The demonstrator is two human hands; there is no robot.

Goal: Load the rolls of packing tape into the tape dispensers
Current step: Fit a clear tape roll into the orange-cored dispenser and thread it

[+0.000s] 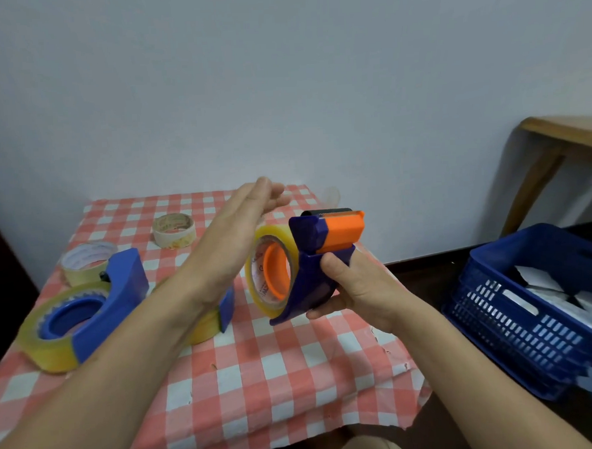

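Note:
My right hand (354, 286) grips a dark blue tape dispenser (311, 275) with an orange flap, held upright above the table. A clear yellowish tape roll (266, 239) sits on its orange hub. My left hand (239, 224) is flat with fingers straight, palm beside the roll's open face, holding nothing. On the left lies a blue dispenser (119, 288) loaded with a yellowish roll (47, 347). Another loaded blue dispenser (223, 310) is mostly hidden behind my left forearm. Two loose rolls lie farther back: a clear one (84, 266) and a cream one (173, 230).
The table wears a red-and-white checked cloth (261, 380) and stands against a pale wall. A blue plastic basket (532, 315) holding white items sits on the floor at the right. A wooden stool (558, 148) stands behind it.

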